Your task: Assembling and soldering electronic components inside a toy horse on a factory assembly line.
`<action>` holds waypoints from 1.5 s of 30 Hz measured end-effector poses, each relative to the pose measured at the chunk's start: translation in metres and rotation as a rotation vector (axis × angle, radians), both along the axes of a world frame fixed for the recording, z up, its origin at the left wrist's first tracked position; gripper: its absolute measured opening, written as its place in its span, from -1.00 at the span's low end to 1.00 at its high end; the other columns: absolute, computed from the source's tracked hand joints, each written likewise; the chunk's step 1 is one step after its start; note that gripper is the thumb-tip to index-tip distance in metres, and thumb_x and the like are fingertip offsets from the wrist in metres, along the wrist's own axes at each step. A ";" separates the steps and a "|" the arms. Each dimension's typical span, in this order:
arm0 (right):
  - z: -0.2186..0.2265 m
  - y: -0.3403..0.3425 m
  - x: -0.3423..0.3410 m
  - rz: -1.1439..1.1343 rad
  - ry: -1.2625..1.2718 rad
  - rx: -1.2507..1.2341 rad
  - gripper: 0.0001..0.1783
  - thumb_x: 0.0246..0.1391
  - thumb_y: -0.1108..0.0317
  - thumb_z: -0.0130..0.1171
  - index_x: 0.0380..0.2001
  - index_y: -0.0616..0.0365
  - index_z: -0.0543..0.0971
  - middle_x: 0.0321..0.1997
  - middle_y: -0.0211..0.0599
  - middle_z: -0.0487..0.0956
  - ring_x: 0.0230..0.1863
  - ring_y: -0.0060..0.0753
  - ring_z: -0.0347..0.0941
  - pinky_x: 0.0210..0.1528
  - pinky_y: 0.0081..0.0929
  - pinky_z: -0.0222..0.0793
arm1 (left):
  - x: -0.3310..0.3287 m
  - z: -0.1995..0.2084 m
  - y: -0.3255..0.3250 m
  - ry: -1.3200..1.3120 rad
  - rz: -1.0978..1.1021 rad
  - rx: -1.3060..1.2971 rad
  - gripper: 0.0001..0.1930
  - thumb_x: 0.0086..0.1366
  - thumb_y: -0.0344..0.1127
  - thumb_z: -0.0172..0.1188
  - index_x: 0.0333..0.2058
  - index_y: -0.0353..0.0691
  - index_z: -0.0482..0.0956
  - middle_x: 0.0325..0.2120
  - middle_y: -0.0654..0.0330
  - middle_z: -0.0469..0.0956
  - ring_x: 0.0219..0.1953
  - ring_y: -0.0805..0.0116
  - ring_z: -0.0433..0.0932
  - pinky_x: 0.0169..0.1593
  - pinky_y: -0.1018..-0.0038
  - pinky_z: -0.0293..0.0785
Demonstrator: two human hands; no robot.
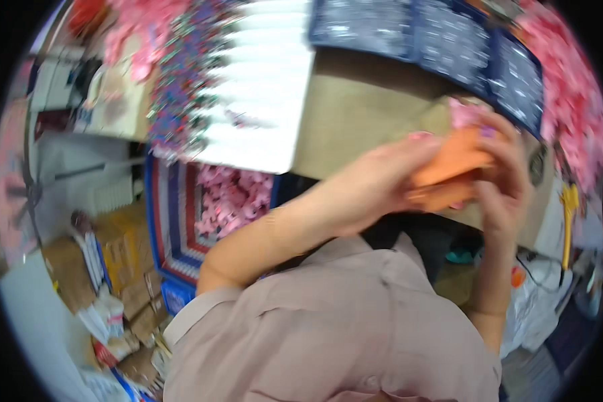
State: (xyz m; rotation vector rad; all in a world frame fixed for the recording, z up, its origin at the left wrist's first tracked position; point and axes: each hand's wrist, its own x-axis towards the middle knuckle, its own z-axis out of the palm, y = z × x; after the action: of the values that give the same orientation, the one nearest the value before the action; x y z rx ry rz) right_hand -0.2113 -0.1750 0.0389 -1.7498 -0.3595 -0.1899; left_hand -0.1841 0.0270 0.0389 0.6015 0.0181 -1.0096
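Above the front edge of the brown tabletop [355,114], both my hands are closed around a soft-looking orange piece [455,157], folded and blurred by motion. My left hand [398,164] grips its left side, the thumb lying on top. The fingers of my right hand [509,171] curl over its right side. A pink piece [465,112] sticks out beyond the orange one, close to my right fingers. Whether the two are joined, I cannot tell.
A white ridged board [261,80] bears a row of tinsel-like pieces [184,87]. Blue trays [412,33] of small clear items line the back. Pink pieces [573,87] heap at right; more fill a striped basket [159,221] below. Cardboard boxes [117,248] stand at left.
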 end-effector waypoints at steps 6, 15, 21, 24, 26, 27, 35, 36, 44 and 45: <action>-0.006 0.006 -0.012 -0.208 -0.254 -0.396 -0.53 -0.24 0.58 0.35 -0.14 0.21 0.52 -0.09 -0.16 0.50 -0.10 -0.19 0.46 -0.14 -0.35 0.41 | -0.012 -0.007 0.006 0.145 -0.083 -0.023 -0.54 0.42 -0.11 -0.08 0.14 -0.31 0.25 -0.03 0.01 0.50 0.00 0.31 0.51 0.05 0.44 0.45; 0.015 -0.009 -0.021 -0.190 -0.429 -0.589 -0.62 -0.21 0.61 0.32 -0.22 0.21 0.54 -0.29 -0.20 0.58 -0.37 -0.20 0.53 -0.40 -0.43 0.43 | -0.013 0.012 -0.014 -0.016 -0.126 0.233 -0.52 0.34 -0.17 0.10 0.12 -0.31 0.29 -0.07 0.10 0.50 -0.03 0.35 0.51 0.04 0.44 0.46; 0.009 -0.001 -0.025 -0.306 -0.295 -0.303 -0.68 -0.13 0.65 0.24 -0.23 0.21 0.54 -0.29 -0.15 0.58 -0.37 -0.22 0.52 -0.39 -0.47 0.41 | -0.015 0.007 -0.016 0.087 -0.144 -0.007 -0.51 0.34 -0.16 0.11 0.12 -0.33 0.28 -0.04 0.09 0.48 -0.03 0.34 0.51 0.02 0.41 0.47; 0.013 0.004 -0.027 -0.321 -0.170 -0.211 -0.73 -0.09 0.66 0.22 -0.25 0.26 0.55 -0.28 -0.12 0.58 -0.33 -0.26 0.53 -0.36 -0.49 0.42 | -0.015 0.005 -0.014 0.052 -0.110 0.067 -0.51 0.33 -0.17 0.12 0.12 -0.33 0.29 -0.03 0.09 0.47 -0.03 0.34 0.51 0.01 0.40 0.48; 0.012 0.006 -0.029 -0.344 -0.241 -0.347 -0.72 -0.09 0.68 0.21 -0.23 0.29 0.55 -0.28 -0.13 0.57 -0.31 -0.28 0.53 -0.34 -0.50 0.42 | -0.013 0.004 -0.013 -0.002 -0.118 0.118 -0.52 0.33 -0.18 0.13 0.11 -0.33 0.29 -0.04 0.10 0.48 -0.03 0.34 0.51 0.01 0.40 0.48; 0.012 0.007 -0.029 -0.362 -0.314 -0.482 -0.70 -0.10 0.69 0.21 -0.21 0.32 0.55 -0.28 -0.13 0.57 -0.29 -0.29 0.52 -0.33 -0.51 0.42 | -0.012 0.004 -0.013 -0.058 -0.121 0.170 -0.52 0.32 -0.18 0.13 0.10 -0.33 0.30 -0.04 0.10 0.48 -0.04 0.35 0.52 0.01 0.40 0.48; 0.011 0.013 -0.025 -0.247 -0.219 -0.412 -0.66 -0.03 0.60 0.19 -0.11 0.27 0.56 -0.17 -0.12 0.50 -0.23 -0.25 0.48 -0.23 -0.47 0.41 | -0.008 0.001 -0.006 0.001 -0.110 0.145 -0.54 0.30 -0.20 0.17 0.07 -0.33 0.33 -0.10 0.14 0.52 -0.09 0.40 0.53 0.02 0.45 0.47; 0.011 0.012 -0.024 -0.210 -0.166 -0.353 -0.74 0.02 0.54 0.19 -0.16 0.25 0.58 -0.17 -0.14 0.48 -0.23 -0.30 0.46 -0.20 -0.47 0.39 | -0.008 0.000 -0.004 -0.002 -0.134 0.135 -0.54 0.29 -0.20 0.18 0.07 -0.33 0.34 -0.11 0.14 0.52 -0.10 0.40 0.54 0.02 0.46 0.46; 0.008 0.007 -0.034 -0.145 0.146 0.468 -0.81 0.01 0.32 0.32 -0.38 0.22 0.61 -0.36 -0.43 0.40 -0.31 -0.58 0.31 -0.25 -0.65 0.21 | -0.008 0.025 -0.014 -0.097 -0.322 0.168 -0.56 0.28 -0.21 0.20 0.03 -0.35 0.38 -0.15 0.17 0.53 -0.13 0.47 0.53 -0.06 0.53 0.47; 0.007 0.007 -0.034 -0.136 0.157 0.486 -0.80 0.02 0.31 0.32 -0.38 0.22 0.59 -0.35 -0.43 0.40 -0.31 -0.59 0.31 -0.25 -0.65 0.21 | -0.007 0.027 -0.015 -0.130 -0.312 0.178 -0.55 0.27 -0.20 0.21 0.03 -0.35 0.39 -0.15 0.17 0.53 -0.14 0.48 0.53 -0.06 0.54 0.47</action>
State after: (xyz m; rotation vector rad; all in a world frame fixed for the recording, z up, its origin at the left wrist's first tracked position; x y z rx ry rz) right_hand -0.2448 -0.1685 0.0461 -1.2969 -0.0681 -0.2152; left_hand -0.1910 0.0124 0.0655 0.8503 -0.1046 -1.2770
